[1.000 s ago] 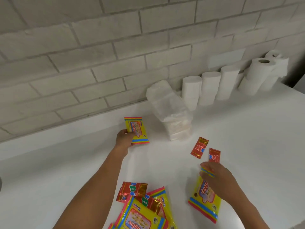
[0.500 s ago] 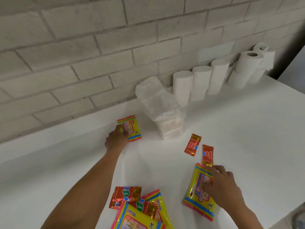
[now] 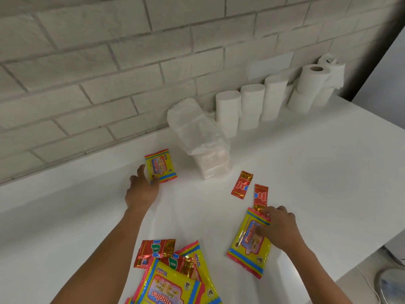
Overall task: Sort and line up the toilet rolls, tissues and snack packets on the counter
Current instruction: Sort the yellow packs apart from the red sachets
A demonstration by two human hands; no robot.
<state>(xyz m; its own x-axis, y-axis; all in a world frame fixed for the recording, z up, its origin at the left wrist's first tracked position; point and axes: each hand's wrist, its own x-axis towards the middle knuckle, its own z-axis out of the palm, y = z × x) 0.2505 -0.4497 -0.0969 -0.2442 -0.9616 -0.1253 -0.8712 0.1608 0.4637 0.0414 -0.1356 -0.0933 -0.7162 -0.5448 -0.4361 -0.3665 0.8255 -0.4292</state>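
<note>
White counter with the clear bag of tissues as landmark. Left of the bag, a small yellow packet is lying flat; the left hand is touching its near corner with loosely spread fingertips, its grip clasping nothing. Right of and nearer than the bag, 2 red sachets are lying side by side. Nearer still, the right hand is pressing curled fingers onto a large yellow packet. Behind the bag, right, toilet rolls are standing along the brick wall. A packet pile is lying nearest.
</note>
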